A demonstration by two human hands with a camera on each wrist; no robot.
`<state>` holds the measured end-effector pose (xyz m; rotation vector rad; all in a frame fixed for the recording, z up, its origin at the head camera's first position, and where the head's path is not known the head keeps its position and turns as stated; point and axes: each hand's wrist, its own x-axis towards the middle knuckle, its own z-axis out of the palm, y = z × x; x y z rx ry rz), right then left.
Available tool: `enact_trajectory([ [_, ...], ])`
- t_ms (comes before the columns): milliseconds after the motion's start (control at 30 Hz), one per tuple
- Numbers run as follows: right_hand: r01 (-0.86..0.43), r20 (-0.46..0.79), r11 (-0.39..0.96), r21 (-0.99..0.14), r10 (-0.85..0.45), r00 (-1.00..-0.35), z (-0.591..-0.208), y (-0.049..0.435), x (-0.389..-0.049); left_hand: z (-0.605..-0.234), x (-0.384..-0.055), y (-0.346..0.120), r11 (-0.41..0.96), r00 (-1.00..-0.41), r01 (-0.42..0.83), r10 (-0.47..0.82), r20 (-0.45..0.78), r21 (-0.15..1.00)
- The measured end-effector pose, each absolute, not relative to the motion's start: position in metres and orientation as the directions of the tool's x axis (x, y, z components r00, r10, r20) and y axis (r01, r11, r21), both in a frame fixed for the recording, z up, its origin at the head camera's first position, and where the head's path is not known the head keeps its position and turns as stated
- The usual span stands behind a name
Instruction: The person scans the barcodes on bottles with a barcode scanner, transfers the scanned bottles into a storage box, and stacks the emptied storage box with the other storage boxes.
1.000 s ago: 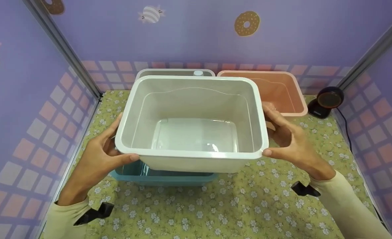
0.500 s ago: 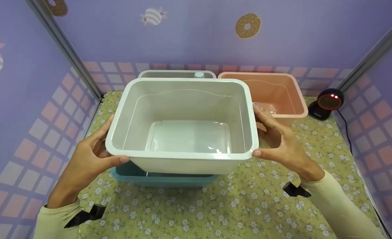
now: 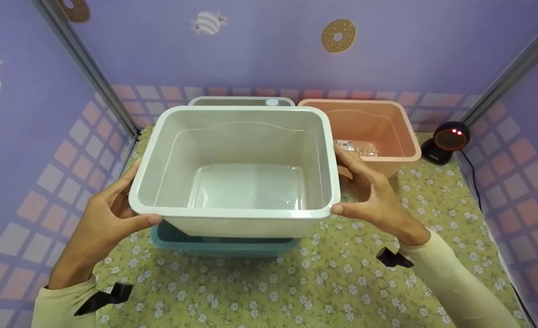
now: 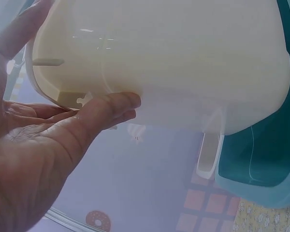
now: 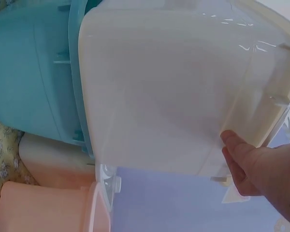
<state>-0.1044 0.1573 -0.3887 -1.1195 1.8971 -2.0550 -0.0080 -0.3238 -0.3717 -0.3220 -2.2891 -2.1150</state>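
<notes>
Both hands hold a white plastic storage bin [image 3: 250,184], its open top facing up and the inside bare. My left hand [image 3: 102,223] grips the left end, thumb on the front rim corner and fingers at the side under the rim. At the opposite end my right hand [image 3: 374,196] grips the rim in the same way. The wrist views show fingertips against the outer walls of the white bin [image 4: 183,58]. Below it a teal bin [image 3: 228,248] stands on the table, largely hidden by the white one.
An orange bin [image 3: 403,132] at the back right has a clear bottle [image 3: 346,146] inside. Beside it, a greyish bin [image 3: 223,101] with a light-coloured cap [image 3: 272,103] showing is mostly hidden. A black scanner [image 3: 447,139] with red lights stands far right on the floral tablecloth [image 3: 342,282].
Both hands have carried the white bin to the left, over more of the teal bin. More of the orange bin and its bottle shows, and the scanner's red lights have come on.
</notes>
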Motion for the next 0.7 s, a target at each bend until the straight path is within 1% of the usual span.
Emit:
enact_trajectory([
  [400, -0.402, 0.426, -0.174, -0.899, -0.556, -0.713, -0.391, 0.146, -0.106, -0.377, -0.010, -0.337, 0.067, -0.976, 0.168, 0.150, 0.156, 0.983],
  [700, -0.388, 0.403, -0.152, -0.909, -0.558, -0.725, -0.392, 0.135, -0.109, -0.379, -0.013, -0.347, 0.043, -0.978, 0.169, 0.135, 0.162, 0.985],
])
